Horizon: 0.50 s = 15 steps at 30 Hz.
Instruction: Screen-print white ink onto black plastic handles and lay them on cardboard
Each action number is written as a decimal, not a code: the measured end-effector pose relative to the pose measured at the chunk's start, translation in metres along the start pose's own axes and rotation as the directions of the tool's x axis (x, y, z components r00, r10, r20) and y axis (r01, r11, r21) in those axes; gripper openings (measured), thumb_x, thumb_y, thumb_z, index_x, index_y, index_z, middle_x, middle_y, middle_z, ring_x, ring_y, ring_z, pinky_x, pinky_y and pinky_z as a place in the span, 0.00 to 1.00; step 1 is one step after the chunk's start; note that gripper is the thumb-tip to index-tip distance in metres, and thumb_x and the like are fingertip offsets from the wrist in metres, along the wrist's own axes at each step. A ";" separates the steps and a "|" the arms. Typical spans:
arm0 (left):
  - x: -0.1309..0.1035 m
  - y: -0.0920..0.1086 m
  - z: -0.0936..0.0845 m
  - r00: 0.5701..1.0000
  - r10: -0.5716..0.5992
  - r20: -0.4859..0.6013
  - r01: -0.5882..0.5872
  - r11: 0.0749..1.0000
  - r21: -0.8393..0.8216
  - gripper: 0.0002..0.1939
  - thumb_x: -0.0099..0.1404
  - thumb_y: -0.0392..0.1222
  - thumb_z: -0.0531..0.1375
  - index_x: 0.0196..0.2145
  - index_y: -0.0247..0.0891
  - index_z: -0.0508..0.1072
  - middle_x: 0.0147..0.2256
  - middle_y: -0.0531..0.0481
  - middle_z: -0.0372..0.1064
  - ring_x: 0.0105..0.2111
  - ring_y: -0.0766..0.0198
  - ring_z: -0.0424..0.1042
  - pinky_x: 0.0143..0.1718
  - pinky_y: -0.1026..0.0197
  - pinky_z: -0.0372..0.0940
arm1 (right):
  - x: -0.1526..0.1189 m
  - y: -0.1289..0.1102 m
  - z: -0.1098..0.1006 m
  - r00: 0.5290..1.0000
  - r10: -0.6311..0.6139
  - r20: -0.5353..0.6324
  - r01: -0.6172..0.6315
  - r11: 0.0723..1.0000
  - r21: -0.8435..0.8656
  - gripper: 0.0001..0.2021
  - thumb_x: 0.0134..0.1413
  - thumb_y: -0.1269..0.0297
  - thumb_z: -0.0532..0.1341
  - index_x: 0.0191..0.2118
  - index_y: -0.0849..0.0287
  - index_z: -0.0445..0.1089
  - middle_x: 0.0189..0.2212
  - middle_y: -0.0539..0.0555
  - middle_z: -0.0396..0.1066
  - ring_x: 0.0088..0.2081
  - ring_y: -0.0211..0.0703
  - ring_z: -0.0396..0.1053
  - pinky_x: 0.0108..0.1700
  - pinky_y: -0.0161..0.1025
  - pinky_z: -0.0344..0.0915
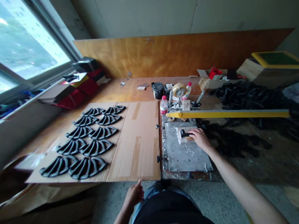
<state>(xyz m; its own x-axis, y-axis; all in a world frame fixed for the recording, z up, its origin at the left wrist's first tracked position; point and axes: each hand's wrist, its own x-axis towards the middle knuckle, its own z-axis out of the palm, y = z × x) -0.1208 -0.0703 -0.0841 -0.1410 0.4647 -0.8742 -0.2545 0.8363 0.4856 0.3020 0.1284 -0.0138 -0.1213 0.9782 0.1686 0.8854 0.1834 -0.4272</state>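
My right hand [199,137] is closed on a black curved plastic piece [185,134], which looks like a short handle. It holds this piece over a small clear-taped pad [181,140] lying on a grey metal plate [187,155]. What lies under my fingers is hidden. Low in front of my body, just off the front edge of the cardboard sheet [126,155], is my left hand [135,193]. Its fingers are curled in and the thumb side points forward; nothing shows in it.
Black fan-shaped ribbed pieces [88,168] lie in two columns on the cardboard. Loose black parts [247,96] are heaped at right. A yellow-edged bar [229,114] crosses above the plate. Behind stand a red-capped bottle [163,105], a black tub [157,91] and a tape roll [179,90].
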 end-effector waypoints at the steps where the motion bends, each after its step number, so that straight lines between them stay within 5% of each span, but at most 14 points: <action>1: -0.004 0.007 0.000 0.999 0.006 0.043 -0.009 0.998 0.060 0.21 0.51 0.55 0.68 0.20 0.38 0.65 0.13 0.53 0.60 0.13 0.64 0.64 0.18 0.62 0.62 | -0.001 -0.009 -0.005 1.000 0.004 -0.007 -0.004 1.000 0.016 0.11 0.57 0.66 0.57 0.40 0.55 0.77 0.42 0.57 0.74 0.47 0.51 0.66 0.54 0.48 0.62; 3: -0.015 0.028 0.011 0.987 0.093 0.132 -0.113 0.982 0.152 0.21 0.49 0.57 0.69 0.24 0.35 0.72 0.17 0.48 0.68 0.15 0.64 0.66 0.20 0.62 0.65 | -0.007 -0.037 -0.011 0.996 0.048 -0.069 -0.043 0.997 0.069 0.10 0.58 0.66 0.57 0.41 0.56 0.76 0.39 0.57 0.74 0.45 0.50 0.67 0.52 0.47 0.63; 6: -0.037 0.067 0.057 0.919 0.234 0.316 -0.283 0.952 0.117 0.28 0.52 0.62 0.66 0.41 0.35 0.77 0.35 0.39 0.77 0.28 0.58 0.75 0.31 0.58 0.71 | -0.025 -0.103 0.002 0.980 0.077 -0.185 -0.046 0.986 0.163 0.09 0.59 0.66 0.58 0.42 0.56 0.76 0.38 0.56 0.74 0.44 0.48 0.67 0.50 0.46 0.64; 8: -0.050 0.090 0.096 0.859 0.226 0.460 -0.273 0.961 0.038 0.31 0.55 0.64 0.62 0.47 0.38 0.74 0.44 0.38 0.75 0.38 0.54 0.76 0.35 0.56 0.71 | -0.040 -0.152 0.022 0.986 -0.029 -0.161 0.059 0.981 0.185 0.09 0.60 0.66 0.59 0.42 0.55 0.75 0.37 0.54 0.74 0.42 0.47 0.67 0.48 0.45 0.66; 10: -0.054 0.108 0.125 0.831 0.194 0.522 -0.218 0.976 -0.016 0.30 0.57 0.66 0.59 0.44 0.38 0.74 0.41 0.41 0.75 0.37 0.54 0.75 0.32 0.57 0.71 | -0.052 -0.187 0.040 0.982 -0.164 -0.092 0.177 0.971 0.158 0.09 0.60 0.68 0.58 0.42 0.56 0.75 0.36 0.54 0.74 0.42 0.46 0.67 0.46 0.43 0.66; 12: -0.046 0.122 0.137 0.854 0.216 0.474 -0.231 0.973 -0.027 0.27 0.57 0.65 0.58 0.40 0.37 0.72 0.33 0.46 0.74 0.32 0.58 0.75 0.29 0.59 0.69 | -0.061 -0.195 0.047 0.965 -0.263 -0.024 0.263 0.954 0.144 0.10 0.61 0.69 0.57 0.42 0.56 0.75 0.37 0.54 0.74 0.42 0.45 0.68 0.47 0.42 0.66; 15: -0.010 0.141 0.118 0.879 0.361 0.313 -0.418 0.898 0.137 0.25 0.58 0.64 0.57 0.39 0.38 0.68 0.27 0.49 0.73 0.23 0.61 0.71 0.21 0.62 0.65 | -0.068 -0.143 0.025 0.980 -0.199 0.016 0.196 0.972 0.127 0.13 0.62 0.71 0.54 0.44 0.55 0.75 0.40 0.52 0.75 0.43 0.42 0.69 0.47 0.38 0.65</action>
<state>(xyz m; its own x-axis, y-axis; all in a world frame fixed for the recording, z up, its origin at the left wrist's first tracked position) -0.0430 0.0777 -0.0069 0.0832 0.8013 -0.5924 -0.0381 0.5966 0.8016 0.1720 0.0383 0.0135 -0.3025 0.9235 0.2357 0.7801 0.3820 -0.4955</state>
